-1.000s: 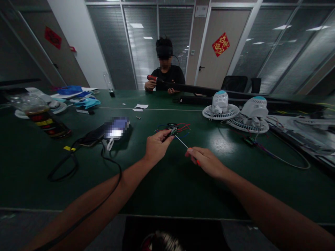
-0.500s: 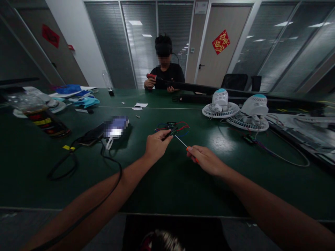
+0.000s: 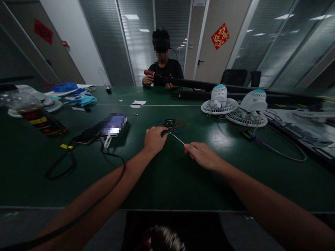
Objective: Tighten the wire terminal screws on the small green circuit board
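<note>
My left hand point(image 3: 154, 139) is closed in a pinch on a small circuit board point(image 3: 169, 130) that trails red, blue and black wires point(image 3: 178, 123) across the green table point(image 3: 167, 181). My right hand point(image 3: 202, 155) is closed round a small screwdriver point(image 3: 179, 140) with an orange handle. Its thin metal shaft points up and left, and the tip touches the board just right of my left fingers.
Two white fans point(image 3: 219, 104) point(image 3: 250, 109) lie face down at the right with loose wires. A phone point(image 3: 101, 128) and a black cable point(image 3: 78, 153) lie at the left, beside a bottle point(image 3: 34, 113). A person point(image 3: 162, 69) across the table holds a red power tool.
Both hands have moved slightly away from me and the screwdriver tip has closed in onto the board. The view has tilted a little.
</note>
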Motion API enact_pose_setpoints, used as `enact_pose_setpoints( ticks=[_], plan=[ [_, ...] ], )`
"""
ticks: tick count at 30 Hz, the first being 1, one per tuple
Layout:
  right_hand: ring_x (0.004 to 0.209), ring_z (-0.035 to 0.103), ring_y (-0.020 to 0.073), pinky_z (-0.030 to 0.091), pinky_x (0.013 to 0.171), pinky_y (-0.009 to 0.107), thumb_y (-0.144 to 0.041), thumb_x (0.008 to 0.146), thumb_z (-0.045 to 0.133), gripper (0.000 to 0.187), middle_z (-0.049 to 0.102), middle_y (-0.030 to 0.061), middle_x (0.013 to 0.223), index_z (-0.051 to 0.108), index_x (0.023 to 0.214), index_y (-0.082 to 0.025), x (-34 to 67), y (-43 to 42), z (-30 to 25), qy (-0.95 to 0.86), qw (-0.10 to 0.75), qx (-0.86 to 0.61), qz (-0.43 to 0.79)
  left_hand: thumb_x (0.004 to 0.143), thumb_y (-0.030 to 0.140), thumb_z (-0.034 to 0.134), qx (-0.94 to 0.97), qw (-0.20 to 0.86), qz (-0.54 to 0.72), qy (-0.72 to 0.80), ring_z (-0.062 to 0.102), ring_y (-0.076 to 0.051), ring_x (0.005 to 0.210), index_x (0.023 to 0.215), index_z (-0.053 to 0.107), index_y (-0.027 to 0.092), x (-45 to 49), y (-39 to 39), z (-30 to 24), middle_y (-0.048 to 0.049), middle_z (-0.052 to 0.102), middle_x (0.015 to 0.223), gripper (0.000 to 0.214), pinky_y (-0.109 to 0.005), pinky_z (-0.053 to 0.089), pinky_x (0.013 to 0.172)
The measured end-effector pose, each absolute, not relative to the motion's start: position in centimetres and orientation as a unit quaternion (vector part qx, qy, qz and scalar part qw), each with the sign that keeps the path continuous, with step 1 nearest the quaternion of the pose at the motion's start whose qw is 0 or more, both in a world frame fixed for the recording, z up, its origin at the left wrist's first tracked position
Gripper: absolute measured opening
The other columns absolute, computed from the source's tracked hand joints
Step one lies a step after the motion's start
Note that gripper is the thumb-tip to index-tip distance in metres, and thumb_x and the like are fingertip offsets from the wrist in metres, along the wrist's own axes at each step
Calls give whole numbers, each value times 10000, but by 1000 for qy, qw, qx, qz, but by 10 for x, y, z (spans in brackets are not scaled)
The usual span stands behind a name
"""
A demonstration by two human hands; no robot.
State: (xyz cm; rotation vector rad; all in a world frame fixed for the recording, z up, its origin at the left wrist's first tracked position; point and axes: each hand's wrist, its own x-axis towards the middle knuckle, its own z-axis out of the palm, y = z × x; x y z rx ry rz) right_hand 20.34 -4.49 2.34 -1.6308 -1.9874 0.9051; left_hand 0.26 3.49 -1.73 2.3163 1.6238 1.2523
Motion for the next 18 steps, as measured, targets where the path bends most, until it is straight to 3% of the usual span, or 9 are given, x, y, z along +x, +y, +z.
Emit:
enact_pose_setpoints(
  ticks=[8,18],
  plan=[
    [658,558,155,331,592,273,-414,934,296,427,640,66,741,604,766,-169,199,-38,18,-764,154,-597,192,823,228,597,769,-13,358,530,612,-230,930,1032,679,238,3,32,-15,-44,704,1054,225,-396,422,851],
    [696,584,160,335,608,262,-404,942,285,436,661,78,784,603,757,-171,195,-30,16,-766,131,-608,163,831,222,578,781,-33,328,531,609,-230,979,1027,673,208,5,30,-12,-55,706,1038,218,-397,423,865]
  ],
)
